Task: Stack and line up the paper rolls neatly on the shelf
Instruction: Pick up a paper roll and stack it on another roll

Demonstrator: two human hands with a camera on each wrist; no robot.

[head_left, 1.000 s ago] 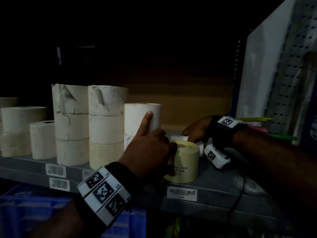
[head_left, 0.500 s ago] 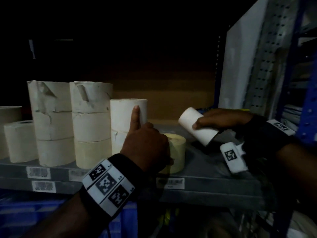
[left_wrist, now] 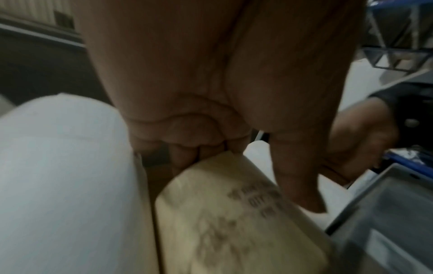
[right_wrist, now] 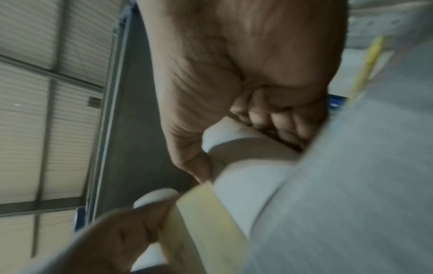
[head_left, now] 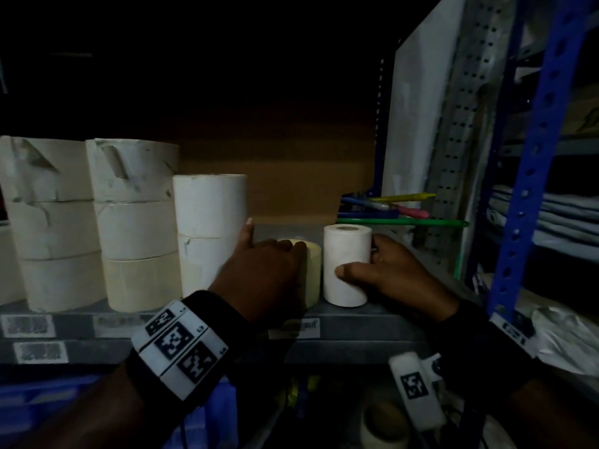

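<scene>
**Both hands on rolls at the shelf front**

Head view: The right hand (head_left: pixel 385 273) grips a small white paper roll (head_left: pixel 346 254), thumb across its front and fingers behind it. The roll stands upright at the front of the grey shelf (head_left: pixel 363 322), just beside a short yellowish label roll (head_left: pixel 312 270). The left hand (head_left: pixel 265 277) covers that label roll with curled fingers, its index finger raised against a stack of two white rolls (head_left: pixel 210 228). Further left stand two three-high stacks of cream rolls (head_left: pixel 136 222). Coloured pens (head_left: pixel 402 209) lie behind the small roll.

Left wrist view: The left hand (left_wrist: pixel 211 83) has its fingers (left_wrist: pixel 185 153) curled over the top edge of the label roll (left_wrist: pixel 234 222), thumb down its printed side. The white stack (left_wrist: pixel 65 176) stands just beside it.

Right wrist view: The right hand (right_wrist: pixel 246 74) clasps the small white roll (right_wrist: pixel 246 148) between thumb and curled fingers. The label roll (right_wrist: pixel 201 213) lies just beside it, with the left hand (right_wrist: pixel 105 241) on it. The picture is blurred.
</scene>
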